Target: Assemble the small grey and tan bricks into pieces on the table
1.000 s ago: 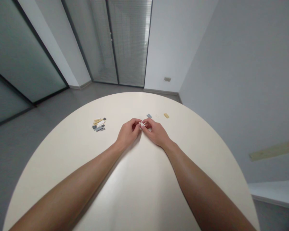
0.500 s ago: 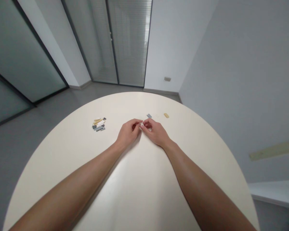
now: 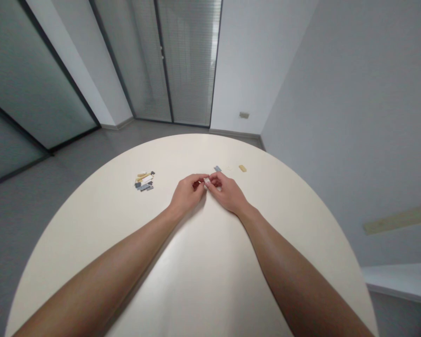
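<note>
Over the middle of the round table, my left hand point(image 3: 188, 191) and my right hand point(image 3: 227, 191) meet at the fingertips. Between them is a small white piece point(image 3: 206, 181), partly covered by the fingers; it looks like a toy building brick, though its exact shape is too small to tell. The fingers of both hands are closed on it. Just beyond my right hand lies a small grey piece point(image 3: 217, 168). A tan piece point(image 3: 243, 168) rests farther right, and a faint pale piece point(image 3: 229, 168) sits between those two.
On the left of the white table point(image 3: 203, 262) is a small pile of white, tan, grey and dark pieces point(image 3: 145, 181). The table's rounded far edge faces a glass door point(image 3: 189, 61) with blinds. A grey wall point(image 3: 365, 117) stands on the right.
The white piece shows more between the fingertips, which have shifted slightly around it. Both arms and the loose pieces on the table stay where they were.
</note>
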The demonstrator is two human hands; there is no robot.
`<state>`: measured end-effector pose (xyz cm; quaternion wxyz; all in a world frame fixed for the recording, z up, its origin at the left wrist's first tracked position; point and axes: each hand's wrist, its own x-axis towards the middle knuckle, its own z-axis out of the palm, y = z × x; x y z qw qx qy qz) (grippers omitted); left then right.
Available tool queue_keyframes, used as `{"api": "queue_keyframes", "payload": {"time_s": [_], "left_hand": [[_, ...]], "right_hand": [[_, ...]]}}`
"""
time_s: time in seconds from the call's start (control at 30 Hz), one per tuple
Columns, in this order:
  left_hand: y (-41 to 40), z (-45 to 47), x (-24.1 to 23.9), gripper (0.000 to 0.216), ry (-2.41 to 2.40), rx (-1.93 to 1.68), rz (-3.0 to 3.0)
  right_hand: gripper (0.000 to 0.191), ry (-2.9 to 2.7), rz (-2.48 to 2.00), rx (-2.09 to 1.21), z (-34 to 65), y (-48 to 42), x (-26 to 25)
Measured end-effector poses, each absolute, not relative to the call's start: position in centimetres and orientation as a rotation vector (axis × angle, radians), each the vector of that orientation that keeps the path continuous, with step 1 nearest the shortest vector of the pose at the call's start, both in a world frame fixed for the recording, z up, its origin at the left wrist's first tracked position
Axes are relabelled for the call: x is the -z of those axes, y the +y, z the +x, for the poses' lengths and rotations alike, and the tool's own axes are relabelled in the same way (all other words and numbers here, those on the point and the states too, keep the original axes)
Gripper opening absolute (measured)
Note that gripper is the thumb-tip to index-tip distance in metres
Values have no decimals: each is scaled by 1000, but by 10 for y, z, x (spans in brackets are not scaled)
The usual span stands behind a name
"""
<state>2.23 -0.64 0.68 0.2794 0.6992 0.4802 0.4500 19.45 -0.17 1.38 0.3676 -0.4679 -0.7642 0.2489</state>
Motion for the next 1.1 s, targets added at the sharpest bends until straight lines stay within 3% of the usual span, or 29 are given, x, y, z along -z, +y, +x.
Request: {"api": "queue_keyframes", "payload": {"time_s": [1.1], "left_hand": [[-7,22,-10,36,1267,-1173,1934]], "right_hand": [[15,-1968,-1188,-645,195,-2,-14]]}}
